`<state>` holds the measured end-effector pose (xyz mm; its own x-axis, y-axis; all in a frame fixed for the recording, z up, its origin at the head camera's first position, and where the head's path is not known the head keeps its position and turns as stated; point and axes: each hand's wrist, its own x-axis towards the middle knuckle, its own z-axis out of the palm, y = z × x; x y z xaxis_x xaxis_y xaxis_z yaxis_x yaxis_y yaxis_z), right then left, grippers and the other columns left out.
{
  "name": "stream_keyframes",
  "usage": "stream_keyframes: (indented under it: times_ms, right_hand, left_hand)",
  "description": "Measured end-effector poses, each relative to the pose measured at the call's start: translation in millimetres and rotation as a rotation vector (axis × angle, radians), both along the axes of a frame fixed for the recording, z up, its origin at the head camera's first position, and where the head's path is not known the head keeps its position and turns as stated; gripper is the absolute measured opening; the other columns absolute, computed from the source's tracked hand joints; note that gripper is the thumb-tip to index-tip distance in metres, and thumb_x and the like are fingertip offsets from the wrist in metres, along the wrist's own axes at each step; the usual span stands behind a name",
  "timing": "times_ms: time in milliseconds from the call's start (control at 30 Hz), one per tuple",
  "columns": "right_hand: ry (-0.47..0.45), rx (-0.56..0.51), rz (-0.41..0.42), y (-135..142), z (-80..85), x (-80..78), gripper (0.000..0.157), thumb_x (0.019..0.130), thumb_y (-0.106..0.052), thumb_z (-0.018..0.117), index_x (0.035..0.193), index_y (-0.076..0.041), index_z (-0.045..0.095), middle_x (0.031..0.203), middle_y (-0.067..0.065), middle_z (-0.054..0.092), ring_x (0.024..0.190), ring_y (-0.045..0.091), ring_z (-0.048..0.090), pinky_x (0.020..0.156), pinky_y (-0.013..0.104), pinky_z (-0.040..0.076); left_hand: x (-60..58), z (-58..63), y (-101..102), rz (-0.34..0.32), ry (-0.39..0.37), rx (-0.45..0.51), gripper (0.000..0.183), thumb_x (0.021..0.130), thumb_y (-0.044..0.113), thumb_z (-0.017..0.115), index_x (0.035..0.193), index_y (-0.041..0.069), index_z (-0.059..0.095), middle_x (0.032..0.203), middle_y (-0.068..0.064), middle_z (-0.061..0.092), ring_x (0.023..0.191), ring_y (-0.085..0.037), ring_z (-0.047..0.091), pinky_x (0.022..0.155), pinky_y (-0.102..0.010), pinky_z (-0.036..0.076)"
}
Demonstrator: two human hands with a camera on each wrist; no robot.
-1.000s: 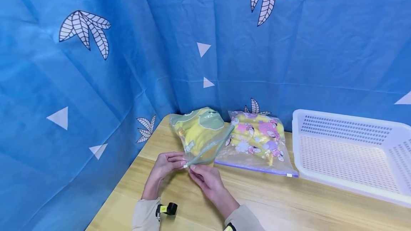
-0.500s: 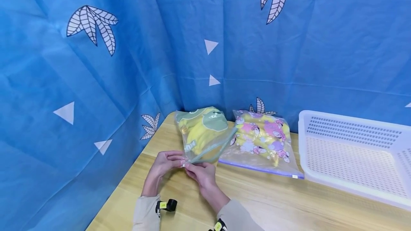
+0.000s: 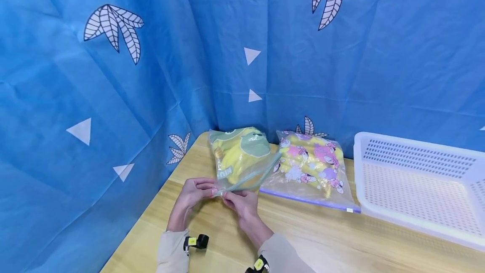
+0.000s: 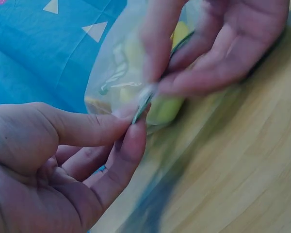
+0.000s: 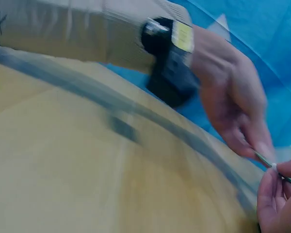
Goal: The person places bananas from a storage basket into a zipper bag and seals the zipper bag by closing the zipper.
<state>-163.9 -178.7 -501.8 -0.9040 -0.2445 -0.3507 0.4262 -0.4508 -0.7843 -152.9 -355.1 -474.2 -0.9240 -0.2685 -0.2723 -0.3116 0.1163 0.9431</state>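
A clear zip bag (image 3: 242,151) with a green print, holding long yellow things, lies at the back left of the table. My left hand (image 3: 195,193) pinches the near left corner of its green zip edge between thumb and forefinger. Right beside it, my right hand (image 3: 244,207) pinches the same edge at the white slider (image 4: 148,91). Beyond the fingers, the two sides of the bag's mouth stand apart. In the right wrist view, the green edge runs between both hands, with the slider (image 5: 274,166) at the right fingertips.
A second zip bag (image 3: 308,163) with pink and purple prints, a purple zip and yellow contents lies to the right. Further right stands a white plastic basket (image 3: 358,172). A blue curtain (image 3: 227,54) hangs behind and along the left of the wooden table (image 3: 151,239).
The head view has turned slightly left, shifting the scene rightward. Both hands keep their pinch on the zip edge; the right fingertips and slider now sit slightly further right of the left fingertips.
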Motion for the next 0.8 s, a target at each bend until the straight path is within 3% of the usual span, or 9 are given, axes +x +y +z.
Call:
stream_keyframes:
  times_ms: [367,667,800]
  right_hand:
    - [0.002,0.012,-0.006,23.6,3.8,-4.9,0.031,0.080,0.013,0.076,0.108,0.020,0.064,0.085,0.016,0.074,0.075,0.020,0.074,0.078,0.034,0.063]
    - [0.037,0.050,-0.030,37.1,6.7,-4.5,0.027,0.081,0.009,0.078,0.102,0.018,0.064,0.087,0.018,0.075,0.079,0.024,0.076,0.080,0.035,0.062]
    - [0.055,0.079,-0.048,45.4,10.9,-2.3,0.026,0.082,0.008,0.079,0.101,0.017,0.064,0.086,0.016,0.075,0.077,0.022,0.075,0.079,0.034,0.062]
  left_hand:
    - [7.1,-3.9,-18.0,0.012,0.059,-0.015,0.036,0.083,-0.017,0.071,0.119,-0.015,0.067,0.097,-0.020,0.076,0.081,-0.018,0.073,0.070,-0.024,0.060]
    - [9.5,-6.0,-30.0,0.122,0.081,-0.065,0.036,0.084,-0.018,0.070,0.120,-0.016,0.067,0.101,-0.020,0.075,0.083,-0.012,0.070,0.069,-0.018,0.056]
    - [11.4,-6.3,-35.1,0.120,0.085,-0.079,0.037,0.086,-0.017,0.068,0.123,-0.016,0.065,0.105,-0.023,0.074,0.084,-0.011,0.069,0.070,-0.019,0.056]
